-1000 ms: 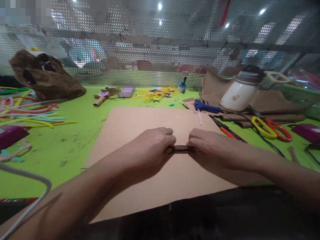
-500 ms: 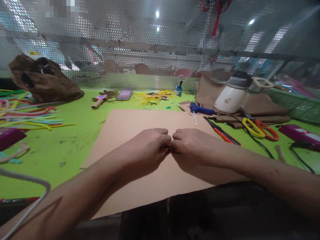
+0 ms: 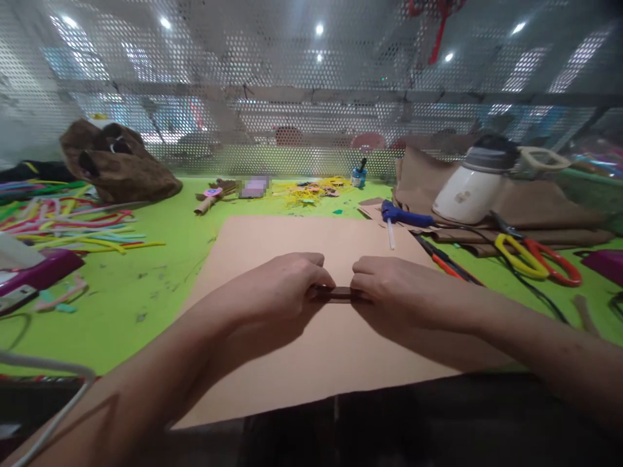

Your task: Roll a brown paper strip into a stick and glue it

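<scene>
Between my two hands lies a narrow dark brown strip [image 3: 341, 295], its middle showing and both ends covered by fingers. My left hand [image 3: 292, 282] is closed on the strip's left end, fingertips bent down. Closed on the right end is my right hand [image 3: 389, 282]. Both hands rest low over a large sheet of tan paper [image 3: 272, 363], which lies flat and reaches past the table's front edge. Whether the strip is paper or another material, I cannot tell.
On the green table [image 3: 160, 285] stand a brown bag [image 3: 131, 172] and a white bottle [image 3: 467, 191]. A blue glue gun [image 3: 406, 215], scissors [image 3: 535, 259] and a black-and-red tool [image 3: 448, 263] lie right. Colourful strips [image 3: 92, 227] lie left. A white cable [image 3: 53, 363] crosses near my left forearm.
My hands have moved apart, so the brown strip's middle now shows between them. The view has shifted slightly to the left.
</scene>
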Motion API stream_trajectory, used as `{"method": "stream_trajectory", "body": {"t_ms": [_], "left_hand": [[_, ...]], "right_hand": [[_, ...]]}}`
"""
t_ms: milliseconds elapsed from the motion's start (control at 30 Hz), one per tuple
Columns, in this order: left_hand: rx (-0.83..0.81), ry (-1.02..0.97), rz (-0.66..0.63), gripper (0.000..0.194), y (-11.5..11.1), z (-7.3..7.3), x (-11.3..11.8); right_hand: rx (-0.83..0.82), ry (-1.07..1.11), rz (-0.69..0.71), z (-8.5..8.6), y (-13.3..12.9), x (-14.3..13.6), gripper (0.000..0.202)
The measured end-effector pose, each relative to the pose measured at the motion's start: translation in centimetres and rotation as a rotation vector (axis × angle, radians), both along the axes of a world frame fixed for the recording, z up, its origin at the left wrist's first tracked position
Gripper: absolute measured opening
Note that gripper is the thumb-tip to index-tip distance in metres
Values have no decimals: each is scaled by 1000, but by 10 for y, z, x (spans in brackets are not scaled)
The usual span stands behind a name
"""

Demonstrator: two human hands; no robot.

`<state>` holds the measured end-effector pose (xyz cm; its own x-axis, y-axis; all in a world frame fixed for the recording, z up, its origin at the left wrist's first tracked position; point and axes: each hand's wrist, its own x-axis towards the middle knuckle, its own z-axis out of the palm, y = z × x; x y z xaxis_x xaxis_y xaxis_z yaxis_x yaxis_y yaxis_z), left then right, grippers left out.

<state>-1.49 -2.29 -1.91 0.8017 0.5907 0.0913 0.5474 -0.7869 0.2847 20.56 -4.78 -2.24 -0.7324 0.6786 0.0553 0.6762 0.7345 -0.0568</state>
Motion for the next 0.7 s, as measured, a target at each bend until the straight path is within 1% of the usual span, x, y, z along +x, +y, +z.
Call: {"method": "stream_trajectory", "body": {"t_ms": [167, 300, 400, 467, 567, 633, 700], "left_hand": [[-53, 35, 3, 20, 0, 4, -2], [-59, 49, 3, 20, -1, 6, -3], [-42, 41, 15, 21, -2, 7, -2], [-14, 41, 10, 20, -4, 7, 0], [76, 38, 18, 19, -9, 6, 5], [155, 14, 48, 19, -13, 5, 9], [186, -12, 65, 18, -17, 4, 13]], "right_hand": [[101, 92, -10, -9, -8, 9, 15], [112, 108, -35, -11, -16, 19, 12], [137, 100, -55, -12, -19, 18, 12], [175, 56, -68, -14, -19, 15, 13], [251, -57, -87, -15, -16, 8, 13], [276, -124, -85, -13, -14, 2, 13], [270, -176, -71, -8, -12, -6, 14]]}}
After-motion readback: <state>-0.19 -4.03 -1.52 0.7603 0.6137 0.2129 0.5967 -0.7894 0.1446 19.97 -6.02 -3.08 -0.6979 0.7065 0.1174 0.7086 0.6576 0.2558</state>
